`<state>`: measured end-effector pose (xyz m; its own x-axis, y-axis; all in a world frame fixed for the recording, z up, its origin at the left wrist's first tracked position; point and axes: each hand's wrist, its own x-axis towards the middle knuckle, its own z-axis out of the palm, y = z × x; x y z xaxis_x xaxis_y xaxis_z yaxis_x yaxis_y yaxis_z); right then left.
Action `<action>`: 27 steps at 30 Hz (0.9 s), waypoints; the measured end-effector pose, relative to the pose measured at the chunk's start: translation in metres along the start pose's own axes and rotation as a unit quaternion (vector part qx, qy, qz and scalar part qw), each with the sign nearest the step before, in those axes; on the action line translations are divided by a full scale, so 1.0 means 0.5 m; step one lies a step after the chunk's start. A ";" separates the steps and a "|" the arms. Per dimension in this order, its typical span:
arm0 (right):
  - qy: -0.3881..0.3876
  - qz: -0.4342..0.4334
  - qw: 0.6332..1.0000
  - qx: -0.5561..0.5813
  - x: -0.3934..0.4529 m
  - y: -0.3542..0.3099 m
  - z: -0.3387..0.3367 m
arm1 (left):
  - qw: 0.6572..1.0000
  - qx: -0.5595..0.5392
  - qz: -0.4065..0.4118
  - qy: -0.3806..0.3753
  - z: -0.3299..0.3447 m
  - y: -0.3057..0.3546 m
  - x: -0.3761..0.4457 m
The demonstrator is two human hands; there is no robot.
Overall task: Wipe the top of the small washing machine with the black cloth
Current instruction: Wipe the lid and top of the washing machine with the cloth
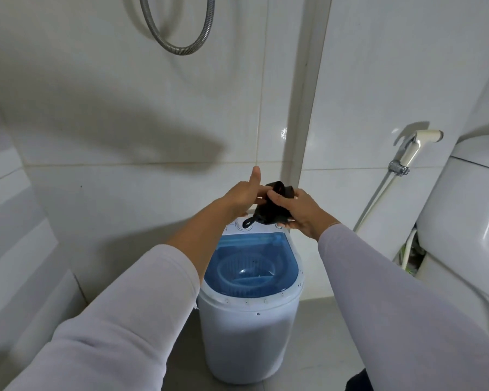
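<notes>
A small white washing machine (249, 328) with a see-through blue lid (251, 266) stands on the grey floor against the tiled wall. Above its rear control panel I hold a crumpled black cloth (271, 207) between both hands. My left hand (243, 196) grips the cloth's left side, thumb pointing up. My right hand (299, 213) clasps its right side. A loop of the cloth hangs down over the left dial. The cloth is off the lid.
A toilet (469, 227) stands at the right, with a bidet sprayer (415, 148) and its hose on the wall beside it. A metal shower hose (178, 32) loops at the top. White panels run along the left wall.
</notes>
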<state>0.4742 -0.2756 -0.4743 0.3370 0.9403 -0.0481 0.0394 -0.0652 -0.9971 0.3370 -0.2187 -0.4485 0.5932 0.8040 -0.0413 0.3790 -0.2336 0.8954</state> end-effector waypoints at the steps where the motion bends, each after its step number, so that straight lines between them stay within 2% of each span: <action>1: 0.010 -0.001 1.000 0.009 -0.002 0.003 -0.006 | 1.000 -0.023 0.000 -0.012 0.004 0.001 -0.007; 3: 0.041 -0.003 0.999 0.006 -0.004 0.010 -0.014 | 0.998 -0.059 0.009 -0.028 0.013 0.003 -0.017; 6: 0.090 -0.014 0.995 -0.030 0.013 0.017 -0.026 | 0.997 -0.076 0.008 0.002 0.025 -0.008 -0.011; 7: 0.106 -0.025 0.993 -0.041 0.021 0.018 -0.032 | 0.999 -0.046 0.006 0.021 0.027 -0.016 -0.002; 9: 0.130 -0.048 0.987 -0.076 0.045 0.021 -0.049 | 0.992 0.121 0.007 0.038 0.024 -0.043 0.021; 11: 0.151 -0.069 0.976 -0.137 0.073 0.028 -0.065 | 0.961 0.276 -0.003 0.013 0.020 -0.082 0.048; 13: 0.162 -0.085 0.963 -0.196 0.104 0.037 -0.075 | 0.940 0.339 -0.027 -0.024 0.020 -0.117 0.069; 19: 0.123 -0.122 0.914 -0.366 0.207 0.089 -0.075 | 0.919 0.370 -0.108 -0.084 0.054 -0.199 0.136; 23: 0.095 -0.128 0.881 -0.445 0.268 0.135 -0.073 | 0.887 0.427 -0.124 -0.127 0.070 -0.230 0.156; 27: 0.082 -0.120 0.866 -0.479 0.309 0.174 -0.069 | 0.860 0.476 -0.123 -0.137 0.082 -0.252 0.173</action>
<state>0.5621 -0.1478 -0.5666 0.3365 0.9101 0.2418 0.8627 -0.1950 -0.4667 0.3696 -0.1422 -0.5832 0.5079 0.7641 -0.3978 0.8489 -0.5224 0.0806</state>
